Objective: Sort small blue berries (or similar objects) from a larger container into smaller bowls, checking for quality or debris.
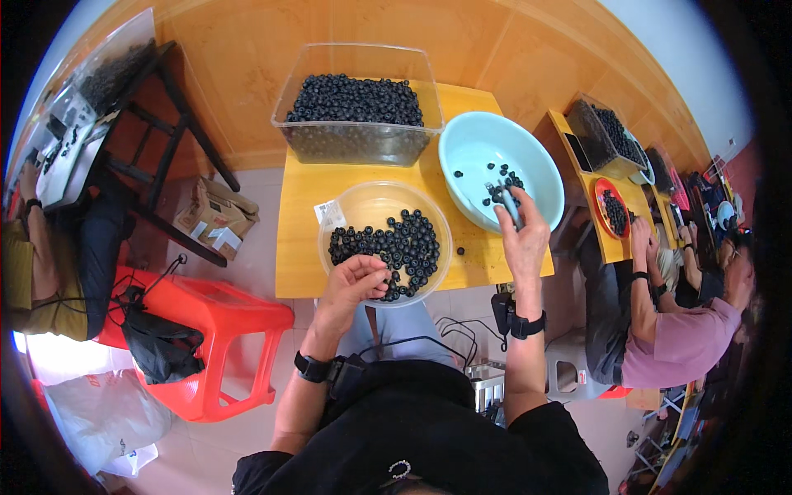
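Note:
Over the near edge of a round clear tray (444, 239), my left hand (351, 289) is closed in a pinch. Whatever sits between its fingertips is too small to make out. Small black bead-like pieces (404, 247), round with lighter centres, are spread across this tray. My right hand (525, 239) hangs over the near side of a light-blue basin (536, 148), wrapped round a slim blue-grey hand tool (509, 206); the fingers partly cover its shape. More black pieces (513, 179) lie on the basin's floor, most of them close to the tool.
A large clear bin (359, 142) full of black pieces stands at the back of the yellow table (301, 247). One loose piece (460, 251) lies beside the basin. A red stool (223, 330) is on my left. Other people sit at tables on both sides.

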